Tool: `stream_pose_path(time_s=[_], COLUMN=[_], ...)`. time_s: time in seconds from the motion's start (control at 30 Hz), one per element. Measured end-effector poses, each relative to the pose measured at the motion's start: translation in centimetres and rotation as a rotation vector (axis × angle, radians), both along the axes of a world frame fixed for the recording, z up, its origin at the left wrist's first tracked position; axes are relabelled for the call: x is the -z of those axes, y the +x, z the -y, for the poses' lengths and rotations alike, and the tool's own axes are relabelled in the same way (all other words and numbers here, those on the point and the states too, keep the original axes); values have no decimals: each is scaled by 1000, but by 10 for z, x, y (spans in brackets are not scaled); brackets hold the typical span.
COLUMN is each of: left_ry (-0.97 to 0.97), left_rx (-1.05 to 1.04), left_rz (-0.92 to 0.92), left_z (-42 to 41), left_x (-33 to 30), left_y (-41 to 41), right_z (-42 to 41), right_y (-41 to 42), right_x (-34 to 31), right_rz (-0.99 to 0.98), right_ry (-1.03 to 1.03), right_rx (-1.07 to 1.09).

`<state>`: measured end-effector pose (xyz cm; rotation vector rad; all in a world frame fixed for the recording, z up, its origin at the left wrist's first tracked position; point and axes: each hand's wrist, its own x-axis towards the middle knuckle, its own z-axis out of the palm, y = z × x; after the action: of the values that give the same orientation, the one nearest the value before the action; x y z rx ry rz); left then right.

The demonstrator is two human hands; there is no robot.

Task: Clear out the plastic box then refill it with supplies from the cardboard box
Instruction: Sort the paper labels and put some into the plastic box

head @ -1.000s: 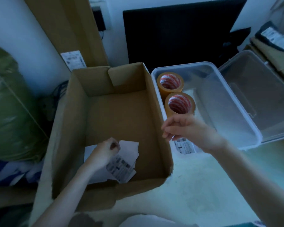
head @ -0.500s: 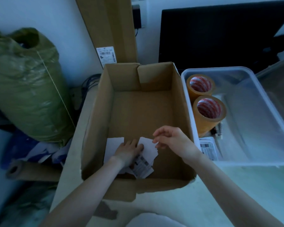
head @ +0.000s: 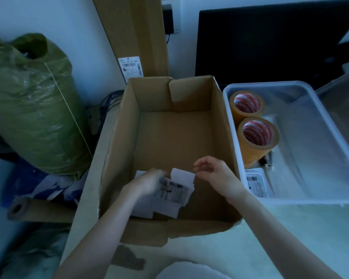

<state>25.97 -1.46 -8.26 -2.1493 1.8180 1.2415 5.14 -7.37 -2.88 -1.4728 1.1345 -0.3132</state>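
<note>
— Two tape rolls [head: 257, 135] already stand in the plastic box [head: 270, 85], along its left wall, with a labelled packet [head: 257, 183] at the near left corner. What's left in the cardboard box [head: 175, 133]?

— From the head camera I see only paper slips [head: 181, 184], lying at the near edge of its floor. My left hand [head: 147, 183] is down on them; it's blurred, so I cannot tell whether the fingers have closed on a slip or just rest there. My right hand [head: 214, 172] hovers just beside them, fingers loosely curled, holding nothing.

— How will they handle?

— Light and floppy, I'd judge, and easy to crease or scatter. I'd pinch the stack at one edge with thumb under and fingers over, rather than scoop.

— And the surroundings?

— Both boxes sit side by side, touching, on a pale counter [head: 290, 238]. The cardboard box runs along its left edge. Beyond that edge stands a green sack [head: 32, 101], with a cardboard tube [head: 34, 212] lying below. A dark screen [head: 270, 41] backs the plastic box. The light is dim.
</note>
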Motion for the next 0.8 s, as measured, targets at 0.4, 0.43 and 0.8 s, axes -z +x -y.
stream_pose_path(time_s=[0.4,0.43,0.8], left_ry=[-359,-362,330], left_rx=[-232,-296,-413], left_rz=[-372,-355,430], left_z=[7,9,-6], left_x=[-74,-67,35], left_y=[-8,-5,-8], right_z=[-4,-4,-3], right_y=[-3,-4,-2], right_x=[-1,-1,-8], right_rz=[53,74,236], right_ry=[88,96,221], right_rx=[-169,-141,136])
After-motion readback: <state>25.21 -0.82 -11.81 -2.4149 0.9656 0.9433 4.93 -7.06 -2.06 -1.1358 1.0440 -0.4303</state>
